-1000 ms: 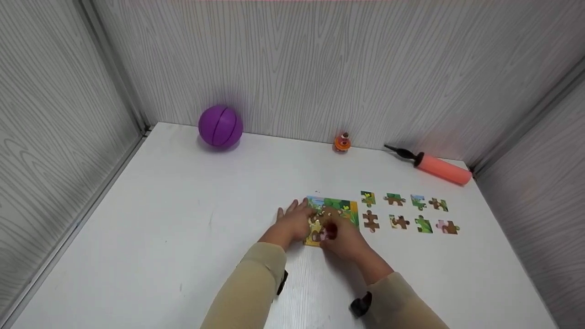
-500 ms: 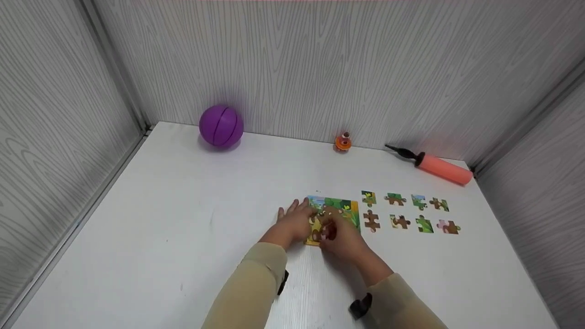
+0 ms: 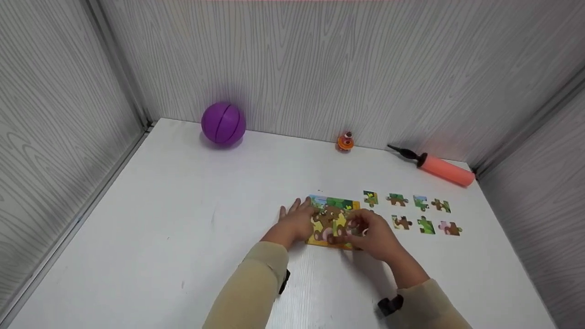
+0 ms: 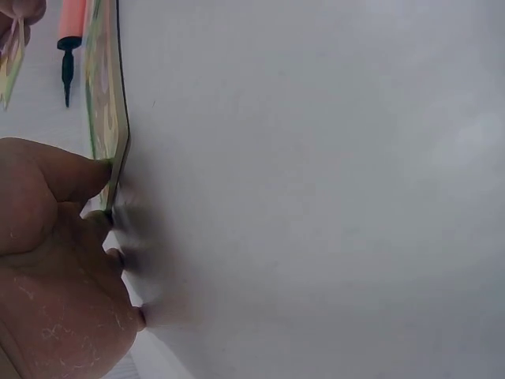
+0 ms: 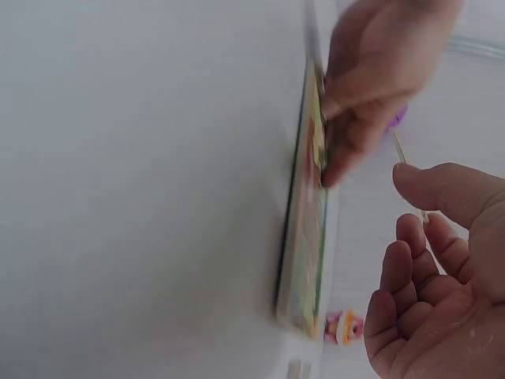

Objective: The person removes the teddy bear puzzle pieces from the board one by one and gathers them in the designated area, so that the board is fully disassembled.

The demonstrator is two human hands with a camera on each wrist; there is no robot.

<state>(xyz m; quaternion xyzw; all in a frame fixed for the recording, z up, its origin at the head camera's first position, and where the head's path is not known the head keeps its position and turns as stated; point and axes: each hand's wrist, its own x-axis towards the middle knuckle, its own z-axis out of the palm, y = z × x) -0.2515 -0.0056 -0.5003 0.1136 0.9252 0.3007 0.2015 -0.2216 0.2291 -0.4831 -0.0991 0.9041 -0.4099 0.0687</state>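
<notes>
A colourful bear puzzle board (image 3: 332, 220) lies flat on the white table (image 3: 205, 219). My left hand (image 3: 296, 220) rests on the board's left edge with its fingers spread and straight; the left wrist view shows the thumb and fingertips (image 4: 87, 178) against the board's edge (image 4: 106, 118). At the board's right edge, my right hand (image 3: 371, 233) pinches a small puzzle piece between thumb and fingers. In the right wrist view the board (image 5: 308, 237) appears edge-on, with the right hand (image 5: 434, 260) just beside it. Several loose pieces (image 3: 426, 225) lie in two rows to the right.
A purple ball (image 3: 223, 123) sits at the back left by the wall. A small orange toy (image 3: 345, 141) and an orange hand pump (image 3: 441, 170) lie along the back wall. Grey panelled walls close in the table on three sides.
My right hand left the board's middle, went right and picked up the brown piece nearest the board. The bear picture is now uncovered. The left hand has stayed put.
</notes>
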